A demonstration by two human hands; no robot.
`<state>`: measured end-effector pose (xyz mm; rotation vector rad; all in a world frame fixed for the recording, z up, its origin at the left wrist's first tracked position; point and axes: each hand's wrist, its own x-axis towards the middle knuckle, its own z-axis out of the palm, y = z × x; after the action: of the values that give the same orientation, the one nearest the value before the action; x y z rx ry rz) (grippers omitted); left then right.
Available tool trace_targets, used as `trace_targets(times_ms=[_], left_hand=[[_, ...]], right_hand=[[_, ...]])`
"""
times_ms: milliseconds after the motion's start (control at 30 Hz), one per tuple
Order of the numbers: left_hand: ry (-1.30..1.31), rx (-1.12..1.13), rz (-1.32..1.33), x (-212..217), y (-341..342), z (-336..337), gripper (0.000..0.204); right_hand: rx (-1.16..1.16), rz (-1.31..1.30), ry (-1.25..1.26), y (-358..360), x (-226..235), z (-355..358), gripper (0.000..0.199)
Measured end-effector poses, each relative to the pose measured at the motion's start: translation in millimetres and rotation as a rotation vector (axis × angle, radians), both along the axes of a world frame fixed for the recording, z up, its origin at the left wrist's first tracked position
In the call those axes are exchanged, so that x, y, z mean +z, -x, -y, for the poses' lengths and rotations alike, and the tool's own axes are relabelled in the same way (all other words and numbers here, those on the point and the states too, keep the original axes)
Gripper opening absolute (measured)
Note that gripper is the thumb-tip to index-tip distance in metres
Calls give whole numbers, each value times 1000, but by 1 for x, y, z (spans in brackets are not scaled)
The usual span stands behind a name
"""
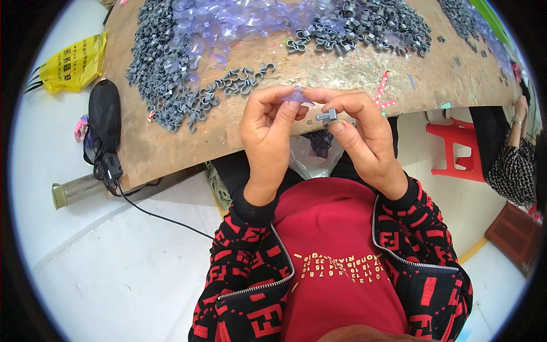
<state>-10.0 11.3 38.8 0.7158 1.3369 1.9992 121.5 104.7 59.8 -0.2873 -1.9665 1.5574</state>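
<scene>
Both hands raised together over the near edge of the wooden table, close to the chest, likely for a close look. Left hand: fingertips pinched shut on a small clear purple plastic piece. Right hand: thumb and forefinger closed on a small grey clip, held just below and right of the purple piece. Far side of table: heap of grey clips mixed with clear purple pieces, within reach.
</scene>
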Motion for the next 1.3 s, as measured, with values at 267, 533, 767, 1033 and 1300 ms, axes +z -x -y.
trace_targets(times_ms=[267, 533, 767, 1033, 1300], left_hand=[[30, 190, -409, -14, 4, -3, 16], [-94, 203, -482, -18, -3, -7, 19], [-67, 306, -892, -15, 8, -9, 20], [39, -74, 102, -4, 0, -1, 16], [21, -6, -167, 3, -2, 2, 21]], right_hand=[[50, -34, 276, 2, -1, -1, 20], [100, -97, 660, 5, -2, -4, 25], [107, -86, 650, 0, 0, -6, 24], [62, -46, 307, -1, 0, 1, 18], [-91, -52, -186, 1, 1, 4, 19]])
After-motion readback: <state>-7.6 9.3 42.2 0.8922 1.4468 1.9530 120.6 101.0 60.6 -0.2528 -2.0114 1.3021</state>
